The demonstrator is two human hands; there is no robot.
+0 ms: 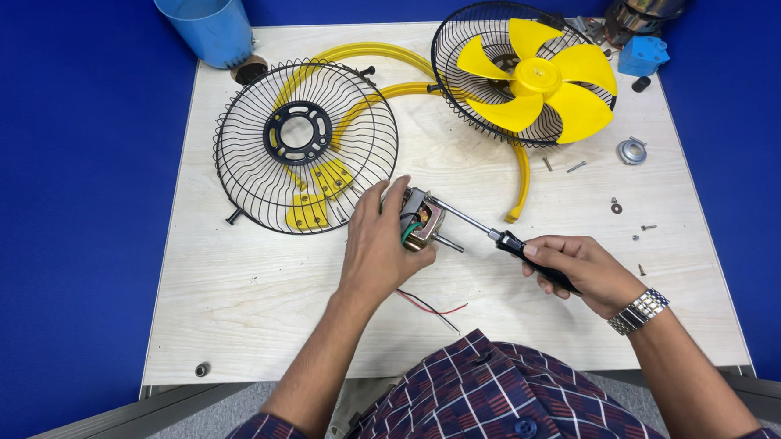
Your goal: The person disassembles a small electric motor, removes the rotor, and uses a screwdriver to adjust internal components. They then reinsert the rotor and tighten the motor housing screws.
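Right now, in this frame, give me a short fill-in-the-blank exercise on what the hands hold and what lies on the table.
1. The left hand grips a small fan ____.
2. The right hand holds a ____ by its black handle.
3. The fan blades are coloured ____.
4. A blue ____ stands at the table's far left corner.

Missing words: motor; screwdriver; yellow; cup.

The left hand (pixel 376 246) grips a small fan motor (pixel 422 220) on the pale wooden table (pixel 237 314), fingers wrapped over its near side. The right hand (pixel 581 268) holds a black-handled screwdriver (pixel 496 235), its shaft reaching left to the motor's top. Red and black wires (pixel 429 306) trail from the motor toward the person. Farther off lie a black wire grille (pixel 306 146) and — to its right — a yellow fan blade (pixel 538 77) sitting in a second grille (pixel 462 41). Loose screws (pixel 576 166) lie scattered right.
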